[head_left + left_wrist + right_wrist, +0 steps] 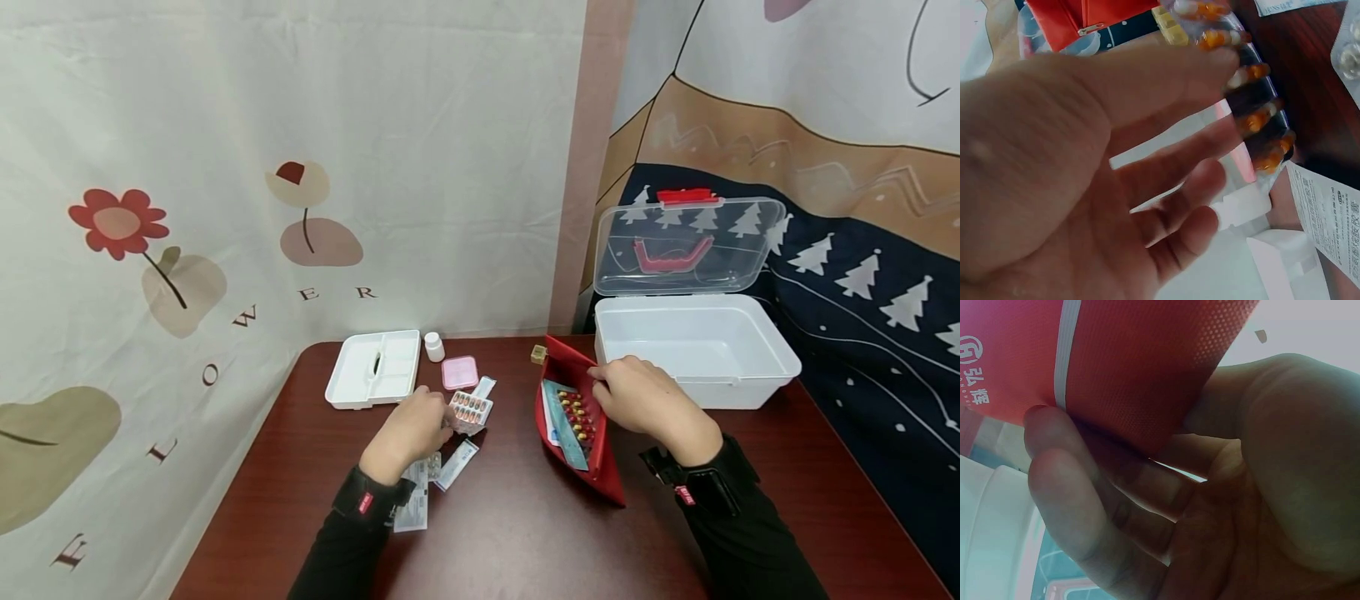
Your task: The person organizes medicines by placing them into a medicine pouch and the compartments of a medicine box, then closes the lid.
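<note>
In the head view my left hand (408,429) pinches a blister pack (472,408) between thumb and finger, just above the table. The left wrist view shows the orange-and-white capsules (1252,119) in this pack beside the thumb tip. My right hand (656,404) grips the upper edge of a red zip pouch (606,471), which stands tilted with its mouth spread apart. Inside it lie a blister pack of red-and-yellow capsules (579,417) and a teal packet (562,433). In the right wrist view the thumb and fingers hold the pouch's red fabric (1135,369), marked with a white stripe.
Behind my right hand stands a white plastic box (697,387), its clear lid (690,250) raised. A white compartment case (393,358), white bottle (434,347) and pink case (459,372) lie at the back. Flat packets (457,464) lie near my left hand. A small yellowish block (538,354) is beside the pouch.
</note>
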Demonstrator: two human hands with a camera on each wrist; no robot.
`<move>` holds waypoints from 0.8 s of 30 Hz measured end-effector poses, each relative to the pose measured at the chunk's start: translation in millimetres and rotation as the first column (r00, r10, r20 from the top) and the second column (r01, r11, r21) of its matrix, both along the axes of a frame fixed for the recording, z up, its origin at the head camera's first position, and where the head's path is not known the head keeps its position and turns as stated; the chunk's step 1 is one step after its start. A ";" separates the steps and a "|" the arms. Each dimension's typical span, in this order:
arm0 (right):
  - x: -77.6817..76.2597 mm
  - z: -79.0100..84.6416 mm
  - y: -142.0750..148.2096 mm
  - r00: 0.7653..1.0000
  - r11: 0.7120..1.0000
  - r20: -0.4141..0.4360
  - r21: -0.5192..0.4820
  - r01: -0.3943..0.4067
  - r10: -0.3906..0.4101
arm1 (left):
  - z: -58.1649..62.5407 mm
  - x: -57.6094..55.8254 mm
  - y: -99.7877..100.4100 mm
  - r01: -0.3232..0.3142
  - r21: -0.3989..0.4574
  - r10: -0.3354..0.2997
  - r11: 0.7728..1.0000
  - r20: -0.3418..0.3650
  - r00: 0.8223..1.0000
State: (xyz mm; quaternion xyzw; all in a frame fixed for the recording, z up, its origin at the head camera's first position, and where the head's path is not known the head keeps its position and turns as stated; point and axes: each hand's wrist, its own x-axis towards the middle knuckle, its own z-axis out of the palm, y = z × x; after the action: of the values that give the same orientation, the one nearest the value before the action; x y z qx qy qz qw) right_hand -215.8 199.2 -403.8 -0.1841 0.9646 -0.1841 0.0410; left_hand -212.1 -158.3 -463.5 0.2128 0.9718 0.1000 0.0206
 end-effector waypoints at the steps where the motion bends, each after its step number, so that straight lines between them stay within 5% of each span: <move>1: -0.1 -0.1 0.1 1.000 1.000 0.002 -0.001 0.002 -0.002 | 0.1 -0.7 0.1 0.010 0.004 -0.010 1.000 -0.028 1.000; 14: 0.7 0.3 0.2 1.000 1.000 0.004 0.011 -0.008 0.008 | 4.1 -5.2 1.1 0.049 0.034 -0.038 0.998 -0.269 0.962; 24: 0.5 0.5 -0.5 1.000 1.000 0.018 0.001 -0.001 0.001 | 10.7 -4.7 13.0 -0.082 0.117 0.113 0.990 -0.290 0.950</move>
State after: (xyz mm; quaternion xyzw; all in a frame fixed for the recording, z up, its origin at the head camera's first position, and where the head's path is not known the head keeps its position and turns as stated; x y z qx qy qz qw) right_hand -215.3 198.7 -403.4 -0.1828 0.9643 -0.1851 0.0497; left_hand -216.8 -145.3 -452.8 0.1779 0.9667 0.1179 -0.1410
